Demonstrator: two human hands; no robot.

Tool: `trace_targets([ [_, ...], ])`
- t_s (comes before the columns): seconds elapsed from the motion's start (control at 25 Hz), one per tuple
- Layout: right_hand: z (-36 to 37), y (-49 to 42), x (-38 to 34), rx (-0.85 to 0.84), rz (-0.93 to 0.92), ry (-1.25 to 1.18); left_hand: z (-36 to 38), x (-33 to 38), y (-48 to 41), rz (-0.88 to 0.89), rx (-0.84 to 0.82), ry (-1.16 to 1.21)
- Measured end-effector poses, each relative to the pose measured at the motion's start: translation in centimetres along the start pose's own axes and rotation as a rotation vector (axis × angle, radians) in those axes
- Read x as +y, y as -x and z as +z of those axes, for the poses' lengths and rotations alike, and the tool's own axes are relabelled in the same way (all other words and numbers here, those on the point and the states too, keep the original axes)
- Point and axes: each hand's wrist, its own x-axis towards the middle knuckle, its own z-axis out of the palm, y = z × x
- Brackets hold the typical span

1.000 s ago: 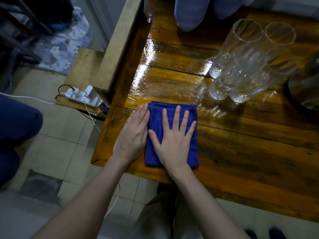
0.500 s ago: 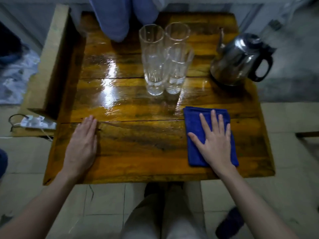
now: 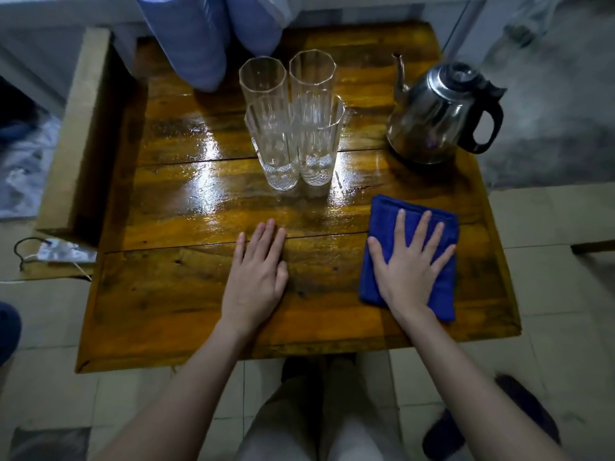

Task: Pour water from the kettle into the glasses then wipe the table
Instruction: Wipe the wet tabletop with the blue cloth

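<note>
Wood planks make up the low bench [image 3: 166,311] in front of you, and they shine wet around the glasses and to their left. The folded blue cloth [image 3: 382,221] lies on the near right part of the bench. Your right hand [image 3: 409,271] presses flat on it with its fingers [image 3: 399,227] straight and spread, pointing away from you. Your left hand [image 3: 256,277] rests palm down on bare wood near the middle of the near side, fingers straight and close together, apart from the cloth.

Half a second ago the left hand lay far over by the near left edge; it now sits much closer to the right one. The cloth and the right hand are in nearly the same place as then. A full second ago both hands and the cloth were at the near left corner.

Four tall glasses [image 3: 293,141] stand bunched together past your hands. Each one blurs the one behind it, so you cannot read any water level. The steel kettle [image 3: 436,118] stands at the far right, its spout towards the glasses and its black handle out over the edge.

Someone's blue-clad knees [image 3: 199,38] reach over the far edge, cut off by the top of the view. A power strip [image 3: 66,254] lies blurred on a ledge to the left. On the tiled floor [image 3: 549,227] a dark slipper [image 3: 519,414] smears at the lower right, and your own legs [image 3: 316,427] disappear under the bench.
</note>
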Motion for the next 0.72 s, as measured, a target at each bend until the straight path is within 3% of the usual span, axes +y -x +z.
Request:
trace_targets([
  [0.08, 0.2, 0.7, -2.7, -0.011, -0.012, 0.000, 0.0, 0.0, 0.0, -0.004, 0.010, 0.026],
  [0.24, 1.1, 3.0, -7.9, -0.044, -0.289, 0.012, -0.2, -0.3, -0.3, -0.004, 0.006, 0.032],
  [0.44, 0.9, 3.2, -5.8, -0.077, -0.495, 0.048, -0.3, -0.1, -0.3, -0.010, -0.004, 0.045],
  [0.56, 0.2, 2.5, -2.7, -0.098, -0.519, 0.030, -0.3, -0.1, -0.3, -0.011, 0.005, 0.062],
  [0.72, -1.3, -0.1, 4.0, -0.087, -0.391, 0.013, -0.2, -0.1, -0.3, -0.013, 0.011, 0.078],
])
